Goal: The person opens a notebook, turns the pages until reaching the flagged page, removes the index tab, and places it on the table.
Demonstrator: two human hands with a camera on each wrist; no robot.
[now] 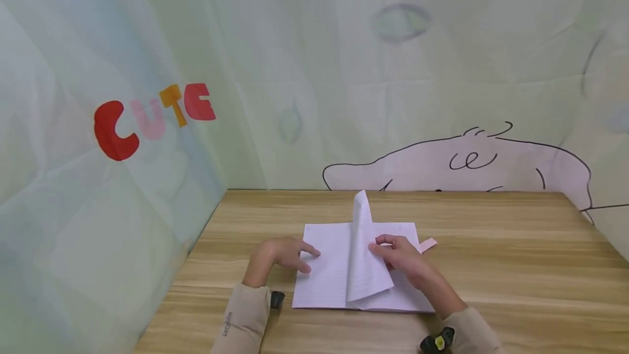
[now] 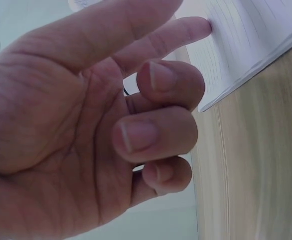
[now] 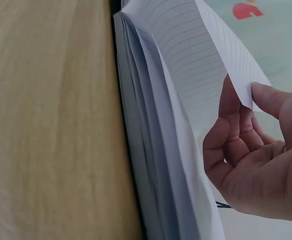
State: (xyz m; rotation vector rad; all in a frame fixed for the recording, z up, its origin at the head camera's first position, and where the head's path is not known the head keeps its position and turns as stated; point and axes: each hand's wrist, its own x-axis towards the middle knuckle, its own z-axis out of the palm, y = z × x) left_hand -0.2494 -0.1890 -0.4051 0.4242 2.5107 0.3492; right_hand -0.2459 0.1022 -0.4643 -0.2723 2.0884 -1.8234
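Observation:
An open notebook (image 1: 324, 283) with lined white pages lies on the table, one page (image 1: 366, 275) raised and curving upright near the middle. My right hand (image 1: 405, 260) pinches the edge of that raised page; in the right wrist view the thumb (image 3: 270, 99) presses it against the fingers. Below it, the notebook's stacked pages (image 3: 153, 135) show edge-on. My left hand (image 1: 286, 253) is at the left-hand page, holding nothing. In the left wrist view its index fingertip (image 2: 201, 29) touches the paper, while the other fingers (image 2: 158, 132) hang curled off the page.
A pink strip (image 1: 428, 245) sticks out past the notebook's right edge. The wood-grain table (image 1: 516, 266) extends on both sides. Behind and to the left hangs a pale cloth backdrop (image 1: 295, 70) with coloured letters (image 1: 115, 133) and a line-drawn animal figure (image 1: 432, 165).

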